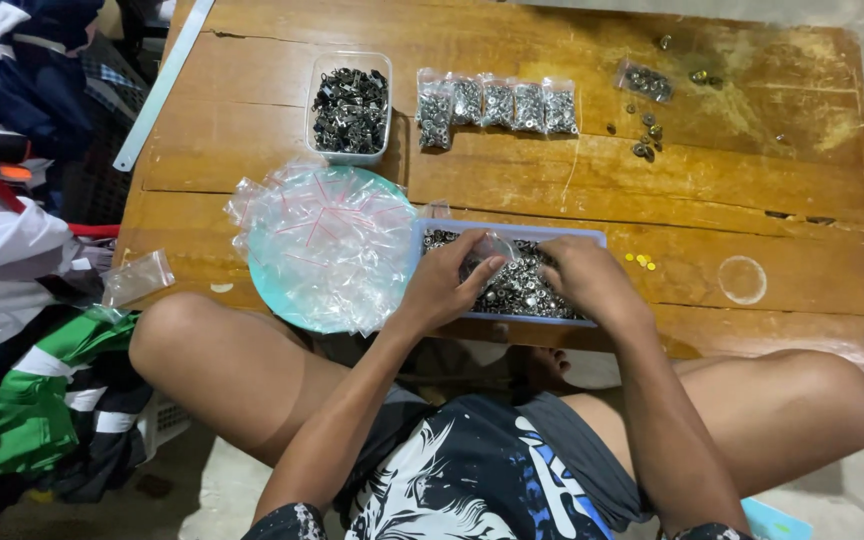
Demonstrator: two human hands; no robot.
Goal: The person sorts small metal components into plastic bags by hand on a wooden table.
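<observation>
Your left hand [449,283] is pinching a small clear bag [489,247] between thumb and fingers, holding it over the shallow tray of small metal parts [512,283] at the centre of the frame. Your right hand [582,280] is curling into those parts, fingers bent; whether it is gripping any, you cannot tell. A heap of empty bags [327,240] is lying just left.

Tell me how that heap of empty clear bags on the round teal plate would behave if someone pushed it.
The clear bags look thin and crumpled, so they would likely flop and crush rather than move as one. Piled loosely and overhanging the teal plate, they probably slide or spill off easily. They seem very light, since they hold nothing.
</observation>
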